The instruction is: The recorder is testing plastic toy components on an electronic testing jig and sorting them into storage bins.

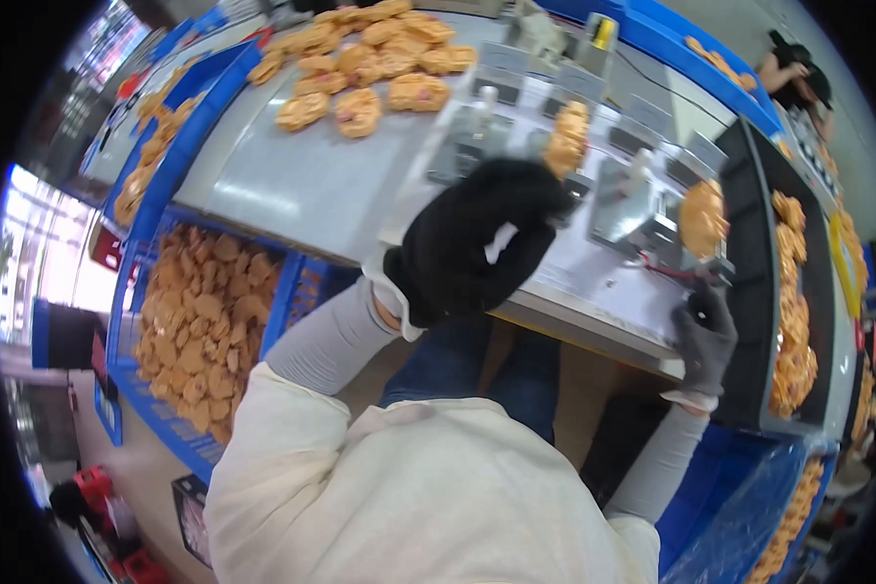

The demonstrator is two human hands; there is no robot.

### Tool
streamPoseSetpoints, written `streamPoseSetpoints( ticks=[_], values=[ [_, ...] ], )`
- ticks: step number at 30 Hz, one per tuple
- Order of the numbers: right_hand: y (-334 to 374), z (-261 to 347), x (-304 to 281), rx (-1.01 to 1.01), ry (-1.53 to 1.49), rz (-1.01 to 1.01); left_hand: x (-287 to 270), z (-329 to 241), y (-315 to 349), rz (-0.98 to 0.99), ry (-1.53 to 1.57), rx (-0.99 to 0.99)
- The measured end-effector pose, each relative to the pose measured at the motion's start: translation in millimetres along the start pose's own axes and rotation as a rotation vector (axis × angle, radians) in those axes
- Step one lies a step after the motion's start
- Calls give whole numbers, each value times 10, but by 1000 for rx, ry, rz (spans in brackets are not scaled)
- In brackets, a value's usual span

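My left hand (487,238), in a black glove and blurred, is curled with thumb and fingertips brought together beside the first metal clamp fixture (467,146). An orange moulded piece (566,141) stands upright just beyond its fingertips; whether they touch it I cannot tell. My right hand (706,341), in a grey glove, has its fingers bent together at the front right of the white board (594,282). Just above it, a second orange moulded piece (703,219) sits at the second metal fixture (628,204). What either hand pinches is hidden.
Loose orange pieces (360,63) lie on the grey tabletop (273,175). A blue crate (180,453) full of pieces stands at left. A dark grey bin (749,292) holds more at right. Red wires (667,270) run by the fixtures. Another person (798,78) is at the far right.
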State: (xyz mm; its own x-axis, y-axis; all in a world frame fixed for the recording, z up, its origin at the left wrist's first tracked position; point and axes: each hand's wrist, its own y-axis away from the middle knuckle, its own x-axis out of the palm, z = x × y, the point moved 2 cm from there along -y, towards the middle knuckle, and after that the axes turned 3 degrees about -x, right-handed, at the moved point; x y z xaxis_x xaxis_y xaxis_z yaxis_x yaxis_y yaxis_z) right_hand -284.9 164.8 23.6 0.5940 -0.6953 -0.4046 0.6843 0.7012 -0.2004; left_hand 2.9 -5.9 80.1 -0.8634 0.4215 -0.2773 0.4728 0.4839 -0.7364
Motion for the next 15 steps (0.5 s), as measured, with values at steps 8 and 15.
streamPoseSetpoints(
  ticks=[8,15],
  values=[
    [64,-321,-138,-28,-312,-352,-917,1256,431,-328,-462,-436],
    [121,-1004,-88,-123,-188,-634,-1382,2270,224,-32,-1096,-924]
  ],
)
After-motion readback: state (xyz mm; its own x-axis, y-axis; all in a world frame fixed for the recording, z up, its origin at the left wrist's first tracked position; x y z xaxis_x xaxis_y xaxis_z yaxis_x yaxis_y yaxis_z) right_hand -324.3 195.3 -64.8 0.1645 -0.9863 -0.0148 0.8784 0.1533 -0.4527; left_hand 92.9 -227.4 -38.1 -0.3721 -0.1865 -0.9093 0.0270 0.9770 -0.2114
